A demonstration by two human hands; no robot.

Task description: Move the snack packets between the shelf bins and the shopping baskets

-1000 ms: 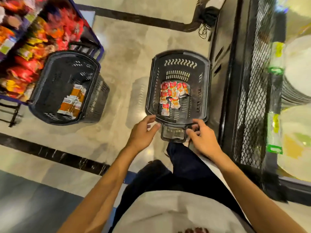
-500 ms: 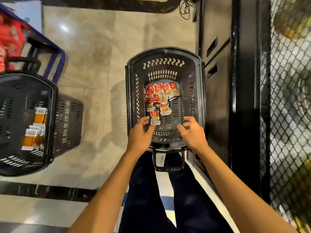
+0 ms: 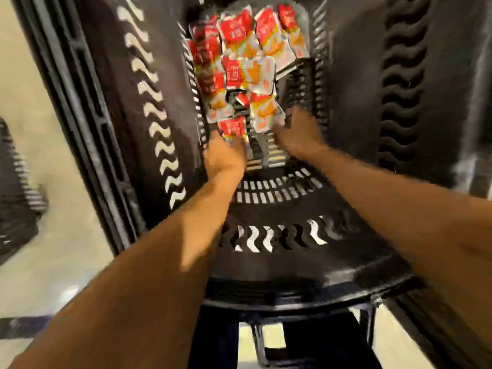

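In the black slotted plastic basket (image 3: 266,267), red-and-white snack packets (image 3: 237,30) lay heaped toward the far end; our left hand (image 3: 225,155) touched the nearest, our right hand (image 3: 299,134) close beside it; blur hid whether either gripped.

Hands left basket (image 3: 292,278) rim, now deep inside: L hand (image 3: 223,155) at nearest red packet (image 3: 233,127), R hand (image 3: 298,134) at packet pile (image 3: 247,49) edge, blurred.
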